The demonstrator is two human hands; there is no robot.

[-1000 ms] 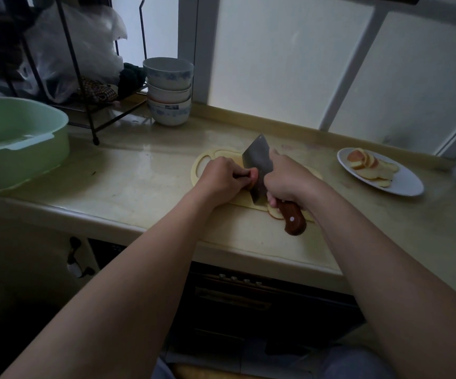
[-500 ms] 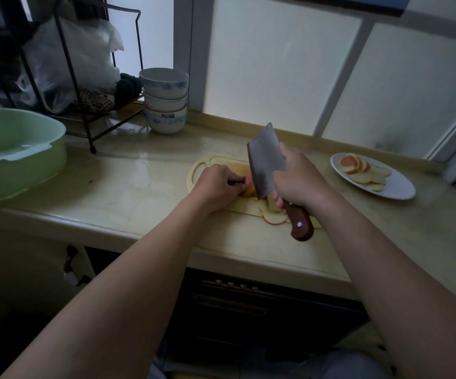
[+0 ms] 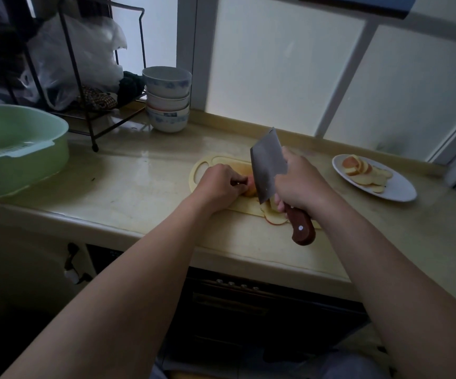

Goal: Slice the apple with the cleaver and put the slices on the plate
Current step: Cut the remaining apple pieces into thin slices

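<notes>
A pale, glossy worktop [image 3: 144, 187] is seen under frosted window panes [image 3: 276, 77], in dim light. At its back a stack of bowls [image 3: 168, 99] is set beside a wire rack [image 3: 84, 77]; a green basin [image 3: 16, 149] is placed at the far left. A cutting board [image 3: 244, 206] is laid mid-worktop, and a white plate [image 3: 401, 190] with apple slices [image 3: 363, 170] is kept well to its right.

The apple [image 3: 251, 186] is held on the board by the left grip [image 3: 218, 184], fingers curled onto it. Just beside it – on its right – the cleaver [image 3: 267, 165] is held tip-up, its wooden handle wrapped tight by the right grip [image 3: 299, 184]. Cut slices [image 3: 274, 214] are left on the board beneath that grip.
</notes>
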